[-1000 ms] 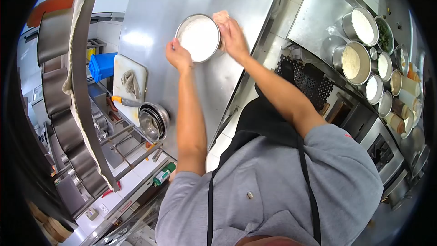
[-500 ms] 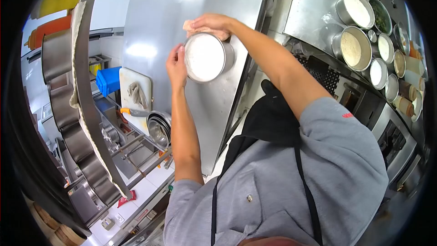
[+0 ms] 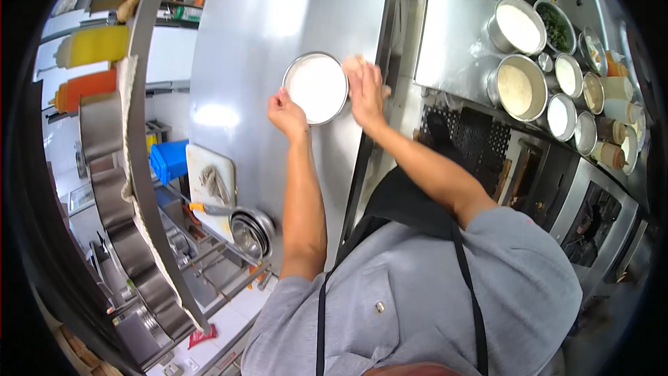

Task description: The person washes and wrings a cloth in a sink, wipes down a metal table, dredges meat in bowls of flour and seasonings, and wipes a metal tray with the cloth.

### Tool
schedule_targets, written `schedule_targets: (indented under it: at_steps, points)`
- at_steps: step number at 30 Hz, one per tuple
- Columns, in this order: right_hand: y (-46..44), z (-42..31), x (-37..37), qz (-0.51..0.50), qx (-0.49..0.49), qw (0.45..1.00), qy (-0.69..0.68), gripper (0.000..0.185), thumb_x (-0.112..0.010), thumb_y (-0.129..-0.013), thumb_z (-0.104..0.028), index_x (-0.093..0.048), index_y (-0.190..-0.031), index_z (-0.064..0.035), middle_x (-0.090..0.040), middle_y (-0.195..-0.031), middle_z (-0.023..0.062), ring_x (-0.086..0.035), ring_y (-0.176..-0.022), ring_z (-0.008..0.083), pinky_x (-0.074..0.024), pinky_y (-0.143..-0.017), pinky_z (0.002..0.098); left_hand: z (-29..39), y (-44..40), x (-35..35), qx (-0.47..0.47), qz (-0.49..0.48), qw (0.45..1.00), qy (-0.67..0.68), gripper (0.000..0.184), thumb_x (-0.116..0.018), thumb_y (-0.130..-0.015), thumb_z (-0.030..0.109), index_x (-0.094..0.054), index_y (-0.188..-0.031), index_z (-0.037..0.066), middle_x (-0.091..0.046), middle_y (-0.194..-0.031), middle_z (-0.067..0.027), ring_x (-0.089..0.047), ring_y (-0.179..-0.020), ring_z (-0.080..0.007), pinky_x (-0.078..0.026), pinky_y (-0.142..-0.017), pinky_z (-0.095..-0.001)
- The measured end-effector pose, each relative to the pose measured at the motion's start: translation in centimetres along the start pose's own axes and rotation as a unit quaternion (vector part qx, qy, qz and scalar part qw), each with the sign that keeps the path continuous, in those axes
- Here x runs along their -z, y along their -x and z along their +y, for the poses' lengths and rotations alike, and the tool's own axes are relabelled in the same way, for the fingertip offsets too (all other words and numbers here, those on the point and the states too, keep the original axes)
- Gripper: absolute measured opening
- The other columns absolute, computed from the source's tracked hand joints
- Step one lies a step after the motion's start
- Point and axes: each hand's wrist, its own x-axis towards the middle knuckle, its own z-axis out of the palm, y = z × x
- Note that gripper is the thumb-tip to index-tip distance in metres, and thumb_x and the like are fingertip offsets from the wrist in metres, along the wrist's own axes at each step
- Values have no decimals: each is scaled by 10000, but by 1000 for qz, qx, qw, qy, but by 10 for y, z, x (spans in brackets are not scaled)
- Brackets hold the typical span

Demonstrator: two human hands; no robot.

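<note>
A round metal pot (image 3: 316,89) with white contents is held over the steel table (image 3: 243,49). My left hand (image 3: 287,113) grips its lower left rim, fingers closed. On the pot's right side, my right hand (image 3: 367,94) has its fingers pressed round a pinkish cloth (image 3: 355,64), part of which sticks out above the fingertips. The underside of the pot is hidden.
At the table's left edge are a white cutting board (image 3: 221,165) with a grey cloth (image 3: 213,182), an orange-handled knife (image 3: 209,209) and nested metal bowls (image 3: 252,233). A blue bin (image 3: 169,160) stands beyond. Several filled containers (image 3: 518,88) sit on the right counter.
My right hand with the cloth has gone from the pot's upper right side round to its right side. The left hand has slid lower along the rim. The whole view has shifted.
</note>
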Motion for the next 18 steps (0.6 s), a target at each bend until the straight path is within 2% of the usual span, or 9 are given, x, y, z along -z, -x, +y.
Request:
schedule_targets:
  at_steps: [2, 6, 7, 8, 9, 13, 16, 17, 18]
  points:
    - [15, -13, 6, 14, -47, 997, -67, 258, -457, -1011, -211, -542, -1087, 21, -510, -1011, 178, -514, -983, 339, -417, -901, 410, 4, -13, -32, 92, 56, 984, 145, 254, -544, -982, 148, -492, -791, -11, -502, -702, -17, -450, -649, -118, -417, -593, -303]
    - [32, -15, 37, -194, -70, 969, -132, 230, -481, -1004, -205, -515, -986, 21, -508, -996, 172, -511, -948, 329, -427, -868, 385, 25, -58, -109, 97, 63, 977, 179, 178, -528, -967, 111, -458, -872, -22, -552, -815, -81, -504, -715, -171, -454, -670, -351]
    - [25, -14, 52, -247, -72, 960, -108, 262, -489, -996, -199, -552, -1127, 18, -525, -1027, 178, -544, -981, 352, -444, -866, 402, 29, -75, -127, 90, 5, 988, 128, 158, -534, -951, 101, -458, -891, -25, -557, -836, -104, -518, -732, -200, -460, -703, -370]
    - [19, -9, 67, -240, -67, 963, -103, 262, -489, -996, -199, -552, -1127, 18, -525, -1027, 178, -544, -981, 352, -444, -866, 402, 49, -79, -136, 82, -54, 992, 77, 145, -539, -936, 91, -458, -911, -27, -561, -856, -127, -533, -749, -230, -465, -736, -390]
    - [12, -4, 82, -249, -55, 961, -107, 265, -495, -992, -196, -562, -1139, 14, -530, -1028, 177, -548, -983, 348, -443, -871, 398, 68, -79, -144, 12, -61, 998, 15, 146, -565, -905, 87, -477, -919, -29, -600, -862, -177, -587, -783, -293, -478, -764, -411]
    - [-5, 30, 153, -236, -79, 967, -46, 278, -496, -978, -178, -589, -1170, 1, -560, -1060, 177, -571, -1005, 339, -446, -887, 388, 129, -109, -202, -40, -99, 988, -108, 200, -582, -877, 119, -529, -1008, -22, -659, -901, -232, -638, -905, -384, -495, -796, -461]
    - [-8, 44, 193, -194, -116, 974, 1, 279, -488, -974, -170, -591, -1167, 2, -573, -1054, 185, -580, -1000, 347, -451, -880, 393, 165, -126, -241, -105, -135, 973, -153, 248, -597, -862, 171, -545, -1038, 4, -640, -983, -223, -629, -907, -387, -491, -814, -469]
    - [-10, 44, 204, -183, -139, 973, 27, 281, -486, -972, -168, -589, -1169, 4, -576, -1045, 192, -582, -995, 355, -454, -874, 398, 174, -127, -255, -134, -79, 975, -161, 309, -627, -837, 209, -564, -1090, 43, -598, -1098, -207, -574, -1042, -386, -455, -873, -474]
    - [-11, 46, 211, -176, -139, 974, 31, 281, -486, -972, -168, -589, -1169, 4, -576, -1045, 192, -582, -995, 355, -454, -874, 398, 182, -132, -267, -138, -83, 975, -155, 309, -627, -837, 209, -564, -1090, 43, -598, -1098, -207, -574, -1042, -386, -455, -873, -474]
